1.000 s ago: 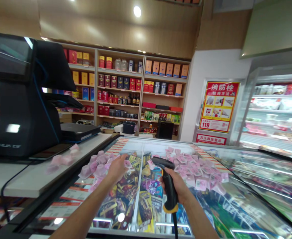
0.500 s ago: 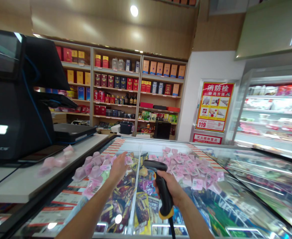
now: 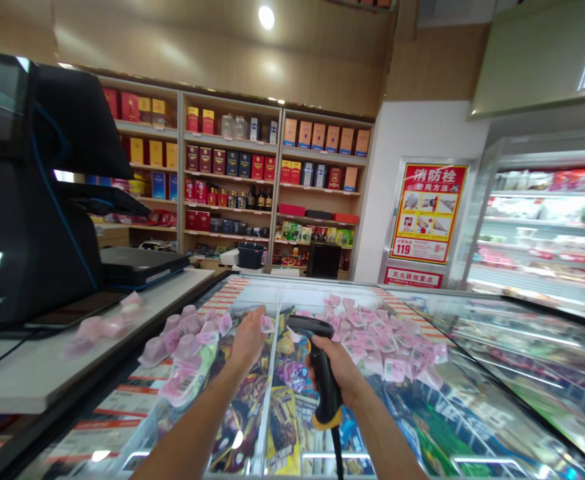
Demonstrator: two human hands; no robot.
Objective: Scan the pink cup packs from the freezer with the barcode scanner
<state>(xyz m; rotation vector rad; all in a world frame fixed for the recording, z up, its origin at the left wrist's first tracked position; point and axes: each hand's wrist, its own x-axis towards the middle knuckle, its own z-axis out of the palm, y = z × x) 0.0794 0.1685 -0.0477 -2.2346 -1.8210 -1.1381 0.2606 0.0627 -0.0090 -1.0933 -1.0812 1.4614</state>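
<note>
My right hand (image 3: 340, 370) is wrapped round the grip of a black and yellow barcode scanner (image 3: 326, 383), its head turned to the left. In my left hand (image 3: 249, 339) is a small pink cup with a label (image 3: 267, 325), mostly hidden by the fingers; the label side faces the scanner. Both hands are above the glass top of a chest freezer (image 3: 260, 283). Left of my left hand lies a group of pink labelled cups (image 3: 188, 325). A larger spread of pink labelled cups (image 3: 372, 330) lies beyond and right of the scanner.
More pink cups (image 3: 103, 327) stand on a white counter (image 3: 20, 390) at left, near a black checkout terminal (image 3: 17, 200). Coloured packets (image 3: 282, 427) show through the freezer glass. Shelves of boxes (image 3: 230, 163) line the back; a lit fridge (image 3: 542, 233) is at right.
My left hand, with the pink cup, has shifted slightly right towards the scanner. The scanner has moved slightly left in the picture, and the camera view has turned a little.
</note>
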